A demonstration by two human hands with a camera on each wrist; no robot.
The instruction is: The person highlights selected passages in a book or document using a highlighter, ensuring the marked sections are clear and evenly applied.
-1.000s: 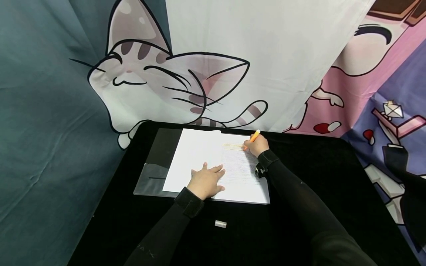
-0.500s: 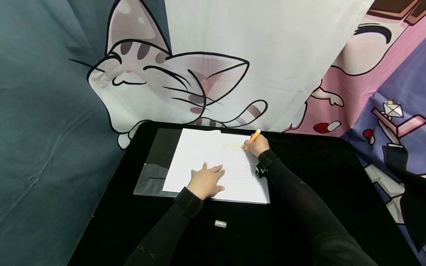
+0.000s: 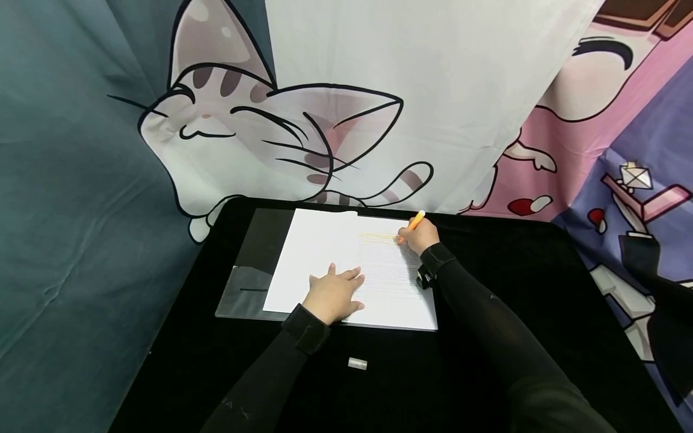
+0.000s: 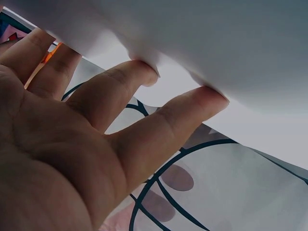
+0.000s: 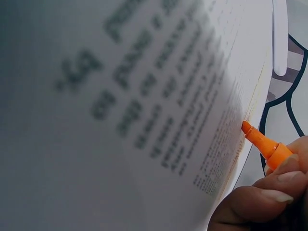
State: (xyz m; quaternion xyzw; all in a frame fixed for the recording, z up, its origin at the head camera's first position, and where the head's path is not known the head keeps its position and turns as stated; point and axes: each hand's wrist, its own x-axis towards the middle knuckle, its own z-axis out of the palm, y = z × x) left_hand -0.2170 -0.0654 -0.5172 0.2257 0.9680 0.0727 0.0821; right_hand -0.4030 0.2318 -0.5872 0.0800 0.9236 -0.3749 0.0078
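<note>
Printed sheets lie open on the table, with a blank left page (image 3: pixel 311 246) and a right page (image 3: pixel 387 307) bearing lines of text. My left hand (image 3: pixel 331 296) rests on them near the lower middle, its fingers spread and touching the paper. In my right hand (image 3: pixel 421 237) I grip an orange highlighter (image 3: pixel 417 220) at the upper right of the text. Its orange tip (image 5: pixel 246 126) meets or nearly meets the page in the right wrist view. Several yellow-orange lines (image 3: pixel 377 236) mark the top rows. Under the left page shows a clear folder (image 3: pixel 246 294).
A small silvery-white piece (image 3: pixel 357 364) lies on the black tabletop (image 3: pixel 395 385) in front of the paper. Behind the table hangs a cloth (image 3: pixel 460 90) printed with cartoon cats. A dark object (image 3: pixel 671 331) stands at the right edge.
The head view has shifted slightly. My right hand with the highlighter has crept a little to the right along the text line; my left hand stays put on the paper.
</note>
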